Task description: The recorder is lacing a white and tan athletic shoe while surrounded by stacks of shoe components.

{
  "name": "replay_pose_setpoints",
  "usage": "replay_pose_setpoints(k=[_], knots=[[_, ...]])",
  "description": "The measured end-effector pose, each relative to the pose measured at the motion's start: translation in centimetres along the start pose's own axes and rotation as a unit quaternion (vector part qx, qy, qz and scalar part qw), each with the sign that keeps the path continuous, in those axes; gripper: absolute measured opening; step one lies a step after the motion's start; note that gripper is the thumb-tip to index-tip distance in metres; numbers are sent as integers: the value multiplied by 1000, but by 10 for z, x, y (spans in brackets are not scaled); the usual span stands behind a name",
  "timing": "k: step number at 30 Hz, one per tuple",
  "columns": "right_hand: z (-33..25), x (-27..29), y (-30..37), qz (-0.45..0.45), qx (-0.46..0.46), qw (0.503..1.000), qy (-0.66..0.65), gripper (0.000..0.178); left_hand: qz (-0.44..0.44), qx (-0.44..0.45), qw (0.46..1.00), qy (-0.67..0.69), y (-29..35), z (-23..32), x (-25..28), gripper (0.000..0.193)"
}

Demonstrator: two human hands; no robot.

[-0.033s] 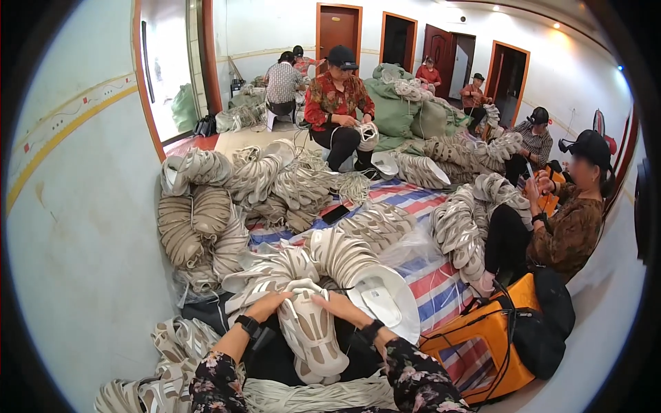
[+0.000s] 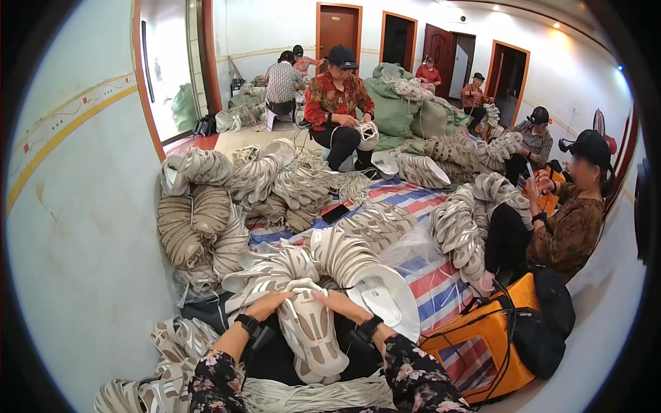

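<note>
A white and beige shoe upper [image 2: 310,332] hangs toe-down over my dark-clad lap, its collar at the top. My left hand [image 2: 269,304] grips the collar from the left side, and my right hand [image 2: 343,306] grips it from the right. The thumbs lie near the opening; the other fingertips are partly hidden behind the upper. Below it, a thick bundle of off-white laces [image 2: 317,397] lies across my lap between the forearms. Just beyond my hands stretches a curved stack of nested uppers [image 2: 344,256], ending at a large white piece [image 2: 379,297].
More stacked uppers [image 2: 196,224] rise along the left wall, with others [image 2: 169,375] beside my left forearm. An orange plastic stool [image 2: 475,344] with cables stands at right. A striped sheet [image 2: 430,279] covers the floor, with a dark phone [image 2: 335,213] on it. Several people sit around the room.
</note>
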State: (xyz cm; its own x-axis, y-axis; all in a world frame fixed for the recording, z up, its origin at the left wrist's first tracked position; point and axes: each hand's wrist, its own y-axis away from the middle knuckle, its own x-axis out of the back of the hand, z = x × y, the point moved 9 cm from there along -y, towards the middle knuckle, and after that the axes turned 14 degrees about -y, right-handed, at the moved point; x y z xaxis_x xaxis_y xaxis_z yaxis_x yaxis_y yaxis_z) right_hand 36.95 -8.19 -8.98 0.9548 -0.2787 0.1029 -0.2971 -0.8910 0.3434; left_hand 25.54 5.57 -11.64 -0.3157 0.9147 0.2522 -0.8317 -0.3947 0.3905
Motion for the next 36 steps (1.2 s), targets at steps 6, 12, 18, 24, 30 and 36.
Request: replay_pose_setpoints(k=[6, 12, 18, 24, 30, 36], knots=[[-26, -6, 23, 105, 76, 990, -53, 72, 16, 20, 1000, -14, 46, 29, 9, 24], [-27, -14, 25, 162, 106, 980, 52, 90, 2, -65, 992, -109, 51, 35, 18, 29], [-27, -28, 65, 157, 172, 969, 76, 93, -83, -110, 966, -220, 59, 25, -6, 50], [-18, -27, 65, 95, 247, 961, 80, 88, -45, -261, 908, -323, 52, 28, -6, 57], [-1, 15, 78, 113, 170, 972, -115, 29, -29, -134, 906, -399, 52, 61, 5, 49], [-8, -68, 167, -148, 257, 931, 211, 18, -20, -105, 952, -286, 43, 20, 2, 41]])
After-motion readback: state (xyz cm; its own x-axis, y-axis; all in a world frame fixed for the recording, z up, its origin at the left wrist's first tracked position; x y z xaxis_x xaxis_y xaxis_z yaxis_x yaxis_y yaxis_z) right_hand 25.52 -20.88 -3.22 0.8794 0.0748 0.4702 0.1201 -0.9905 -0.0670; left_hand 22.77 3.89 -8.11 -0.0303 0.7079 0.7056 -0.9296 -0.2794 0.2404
